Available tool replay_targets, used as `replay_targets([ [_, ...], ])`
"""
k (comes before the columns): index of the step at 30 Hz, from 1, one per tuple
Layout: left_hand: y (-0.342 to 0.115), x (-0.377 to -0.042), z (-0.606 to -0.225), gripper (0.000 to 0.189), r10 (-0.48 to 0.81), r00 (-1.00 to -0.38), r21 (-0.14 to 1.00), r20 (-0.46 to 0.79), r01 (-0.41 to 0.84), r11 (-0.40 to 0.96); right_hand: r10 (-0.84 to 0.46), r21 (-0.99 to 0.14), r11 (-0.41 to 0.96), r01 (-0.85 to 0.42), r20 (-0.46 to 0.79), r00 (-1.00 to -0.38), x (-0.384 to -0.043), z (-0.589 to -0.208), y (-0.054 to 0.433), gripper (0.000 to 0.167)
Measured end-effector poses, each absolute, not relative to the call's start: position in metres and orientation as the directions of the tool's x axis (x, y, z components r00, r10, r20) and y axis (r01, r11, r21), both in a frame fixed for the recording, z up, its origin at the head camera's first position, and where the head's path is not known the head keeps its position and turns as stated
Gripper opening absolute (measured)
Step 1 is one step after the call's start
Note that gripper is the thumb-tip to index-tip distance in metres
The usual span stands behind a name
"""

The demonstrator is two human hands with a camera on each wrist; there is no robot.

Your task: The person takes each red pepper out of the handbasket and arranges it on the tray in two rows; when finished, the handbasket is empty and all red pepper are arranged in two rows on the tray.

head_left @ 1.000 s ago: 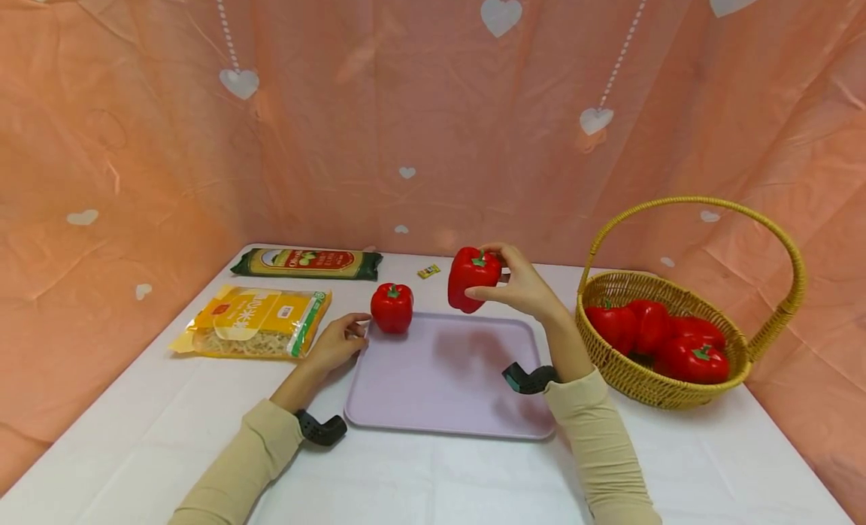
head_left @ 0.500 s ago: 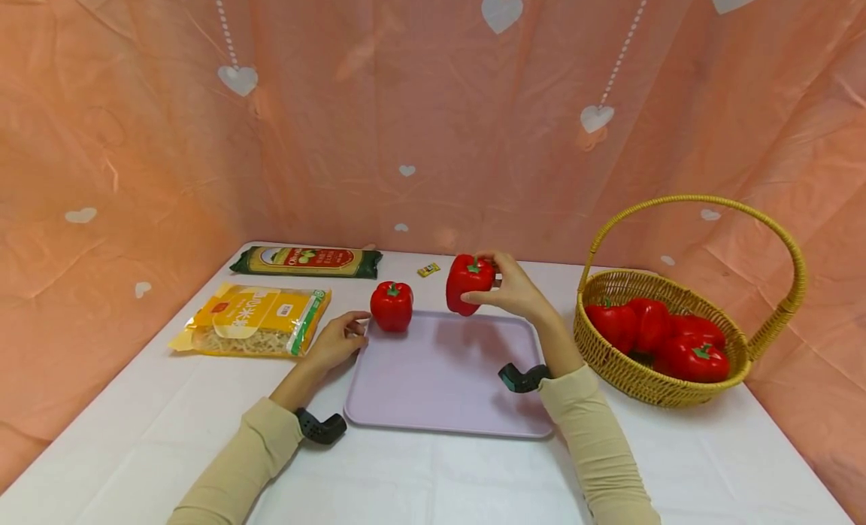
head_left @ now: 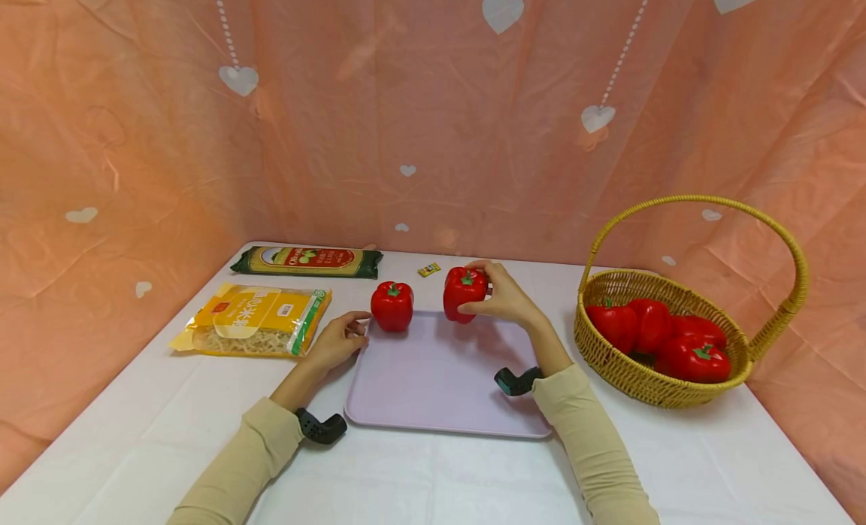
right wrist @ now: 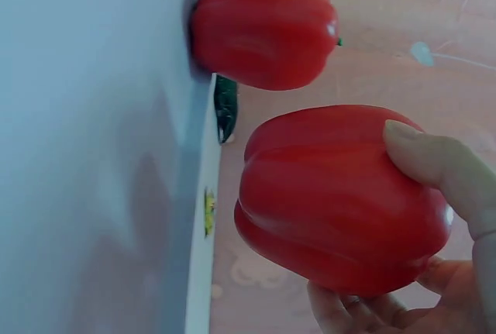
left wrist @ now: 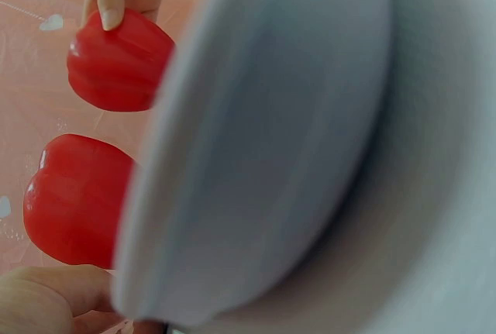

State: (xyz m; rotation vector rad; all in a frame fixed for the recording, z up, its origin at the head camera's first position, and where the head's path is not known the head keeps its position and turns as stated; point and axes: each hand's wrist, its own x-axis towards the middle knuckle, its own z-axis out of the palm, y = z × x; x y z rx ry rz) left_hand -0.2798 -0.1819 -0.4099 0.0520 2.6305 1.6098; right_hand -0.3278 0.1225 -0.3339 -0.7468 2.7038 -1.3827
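A red bell pepper (head_left: 460,293) with a green stem is in my right hand (head_left: 504,293), above the far edge of the lilac tray (head_left: 433,389). In the right wrist view my thumb lies on one side of this bell pepper (right wrist: 333,194) and fingers curl round the other; a gap separates it from the tray. Another red bell pepper (head_left: 392,307) stands upright in the tray's far left corner. Close by, my left hand (head_left: 336,340) grips the tray's left rim with bent fingers and thumb, partly hidden in the left wrist view.
At the right stands a wicker basket (head_left: 629,386) with a tall handle, holding several red bell peppers (head_left: 690,359). Left of the tray lies a yellow noodle bag (head_left: 253,322). Behind are a long green-ended packet (head_left: 307,262) and a tiny yellow sachet (head_left: 429,269).
My right hand has lowered its bell pepper toward the tray's far edge, moving slightly left and turning the pepper more upright. My left hand and the standing pepper stay put.
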Motion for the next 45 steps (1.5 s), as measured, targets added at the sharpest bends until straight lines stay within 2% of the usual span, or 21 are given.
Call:
replay_targets([
  [17,-0.181,-0.278,-0.410,0.049,0.060,-0.998,0.888,-0.030,0.001,0.460,-0.459,-0.706,0.545,-0.453,0.201,-0.865,-0.335,-0.356,0.118,0.068],
  [45,-0.183,-0.281,-0.411,0.049,0.059,-0.998,0.887,-0.033,-0.003,0.461,-0.474,-0.734,0.545,-0.405,0.129,-0.871,-0.336,-0.363,0.112,0.075],
])
